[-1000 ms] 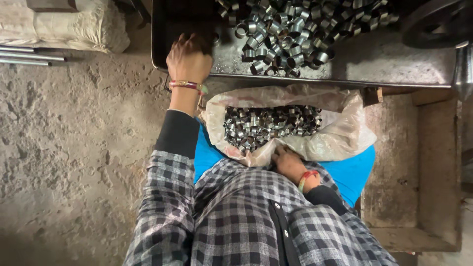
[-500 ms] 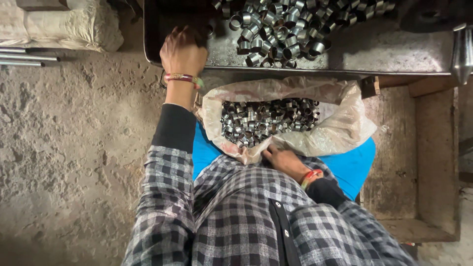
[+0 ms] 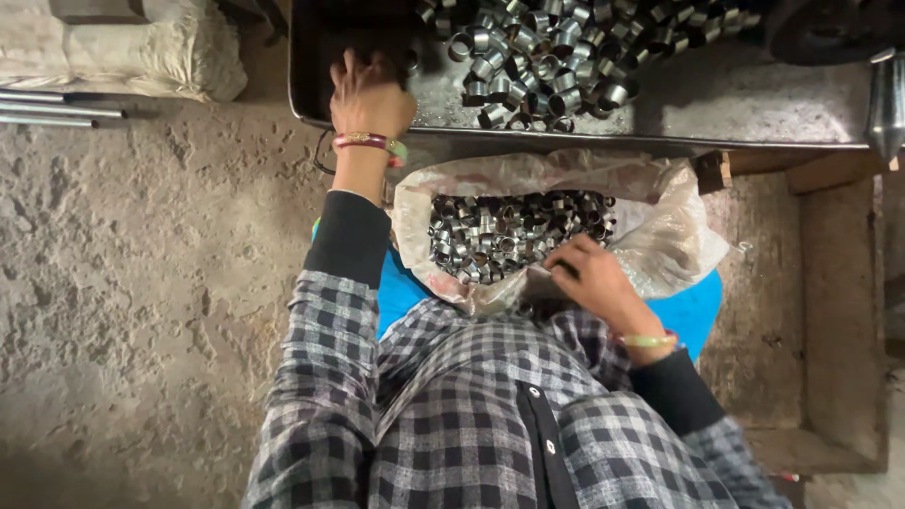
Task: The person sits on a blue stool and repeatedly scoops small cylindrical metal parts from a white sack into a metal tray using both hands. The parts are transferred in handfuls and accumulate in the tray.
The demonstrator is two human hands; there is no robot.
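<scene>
- Upper left, I see rods [image 3: 57, 106] and a sack [image 3: 141, 52] on the floor.
- My left hand [image 3: 370, 94] rests on the tray [image 3: 754, 99] rim, fingers curled; whether it pinches anything I cannot tell.
- Rings [image 3: 556, 57] lie heaped in the tray, top centre: plenty left, I judge.
- The bag [image 3: 660, 221], centre, is already well filled.
- My right hand [image 3: 589, 278] grips the bag's near edge, fingers closed.

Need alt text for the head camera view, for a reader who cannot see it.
Seen from above, the left hand rests on a metal tray of short metal rings, while the right hand reaches into a plastic bag of the same.
</scene>
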